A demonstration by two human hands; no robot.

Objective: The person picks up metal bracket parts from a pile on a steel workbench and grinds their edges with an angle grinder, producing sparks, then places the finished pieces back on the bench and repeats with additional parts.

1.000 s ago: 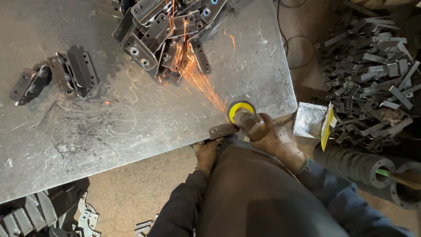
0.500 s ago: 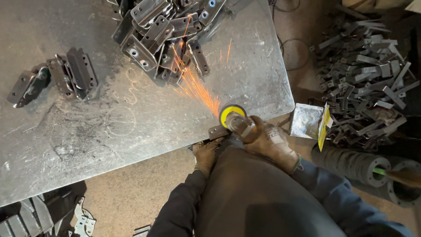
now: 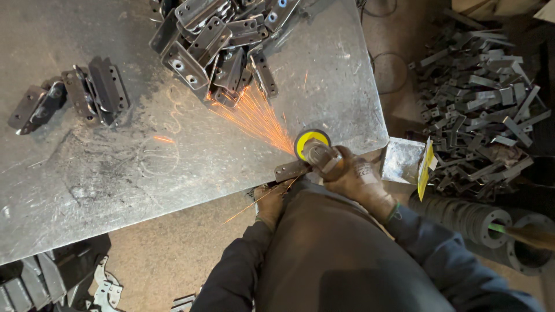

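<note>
Seen from above, a person in dark blue sleeves leans over the near edge of a scuffed grey steel table [image 3: 115, 173]. The gloved right hand [image 3: 355, 179] is wrapped tight around the body of a small angle grinder with a yellow disc [image 3: 312, 144], whose disc meets the end of a flat dark metal bracket [image 3: 292, 170] lying at the table's edge. The gloved left hand [image 3: 270, 199] sits just below that bracket, at the table's rim, partly hidden by the person's body; it appears to pinch the bracket's near end, though how firmly the fingers close cannot be told. A fan of orange sparks [image 3: 254, 115] shoots from the disc up and to the left across the table, with a few stray sparks falling toward the floor.

The sparks reach toward a heap of grey folded metal brackets with drilled holes [image 3: 219, 40] at the far edge of the table. A smaller cluster of dark brackets [image 3: 75, 95] lies on the far left of the table. On the floor to the right lies a large pile of similar metal pieces [image 3: 485, 104], and nearer the person a stack of round black metal flanges [image 3: 468, 214]. A grey metal box with a yellow tag [image 3: 407, 162] stands just beside the table's corner.
</note>
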